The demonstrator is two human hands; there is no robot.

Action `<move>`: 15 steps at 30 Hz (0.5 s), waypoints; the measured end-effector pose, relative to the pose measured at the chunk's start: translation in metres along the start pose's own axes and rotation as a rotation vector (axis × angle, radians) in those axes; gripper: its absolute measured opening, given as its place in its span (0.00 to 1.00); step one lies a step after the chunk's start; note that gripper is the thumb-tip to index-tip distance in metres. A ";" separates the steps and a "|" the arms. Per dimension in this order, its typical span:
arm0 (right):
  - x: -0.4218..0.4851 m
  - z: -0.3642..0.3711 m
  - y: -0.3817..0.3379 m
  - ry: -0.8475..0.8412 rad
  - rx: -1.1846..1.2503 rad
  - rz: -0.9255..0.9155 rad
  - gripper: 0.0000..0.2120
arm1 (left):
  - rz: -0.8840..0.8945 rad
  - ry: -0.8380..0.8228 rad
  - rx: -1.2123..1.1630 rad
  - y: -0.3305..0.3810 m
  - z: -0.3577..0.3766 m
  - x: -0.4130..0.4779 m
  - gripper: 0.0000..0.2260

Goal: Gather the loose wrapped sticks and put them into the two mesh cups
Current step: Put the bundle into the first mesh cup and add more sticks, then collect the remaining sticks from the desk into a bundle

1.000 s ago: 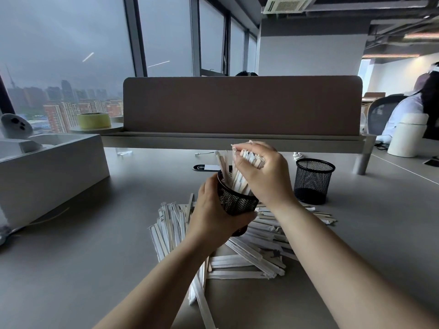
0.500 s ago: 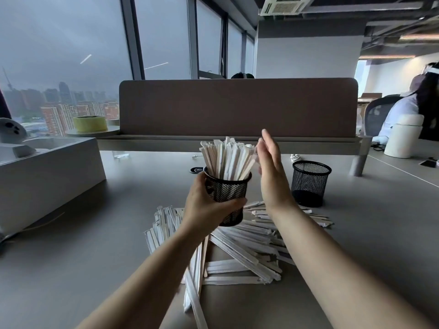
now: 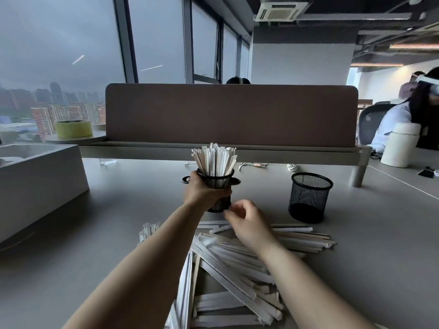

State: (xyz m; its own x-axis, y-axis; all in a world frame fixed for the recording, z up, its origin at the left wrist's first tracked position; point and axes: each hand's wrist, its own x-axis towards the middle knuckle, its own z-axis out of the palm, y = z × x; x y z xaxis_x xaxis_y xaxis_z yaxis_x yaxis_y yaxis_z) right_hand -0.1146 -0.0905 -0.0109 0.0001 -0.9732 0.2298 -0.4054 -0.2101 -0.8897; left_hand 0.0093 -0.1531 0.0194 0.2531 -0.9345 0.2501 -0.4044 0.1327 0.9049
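We are stretching our left arm forward and up from the lower left, forearm bare, wrist nearly straight. Our left hand (image 3: 204,193) is wrapping around a mesh cup (image 3: 217,186), thumb on the near side and fingers curling round its right side, gripping it firmly. Our right arm is reaching in from the lower right, bare as well. Our right hand (image 3: 247,223) is hanging lower and nearer, palm down, fingers loosely curling and holding nothing, blurring slightly.
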 end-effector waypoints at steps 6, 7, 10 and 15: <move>0.003 0.001 0.008 0.006 -0.188 -0.085 0.05 | -0.082 0.015 -0.005 -0.015 0.010 0.015 0.33; 0.003 0.001 0.009 0.007 -0.198 -0.094 0.05 | -0.086 0.004 -0.009 -0.015 0.010 0.015 0.32; 0.003 0.001 0.011 0.004 -0.229 -0.120 0.04 | -0.098 -0.027 0.030 -0.011 0.007 0.013 0.25; -0.003 -0.008 0.008 -0.008 -0.220 -0.130 0.04 | -0.109 -0.065 0.276 -0.007 -0.004 -0.007 0.40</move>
State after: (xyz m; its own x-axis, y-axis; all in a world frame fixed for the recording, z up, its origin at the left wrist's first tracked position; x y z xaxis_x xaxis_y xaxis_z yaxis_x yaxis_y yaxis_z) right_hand -0.1247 -0.0885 -0.0153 0.0717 -0.9402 0.3329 -0.5911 -0.3089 -0.7451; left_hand 0.0138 -0.1463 0.0122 0.2549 -0.9588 0.1259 -0.6036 -0.0560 0.7953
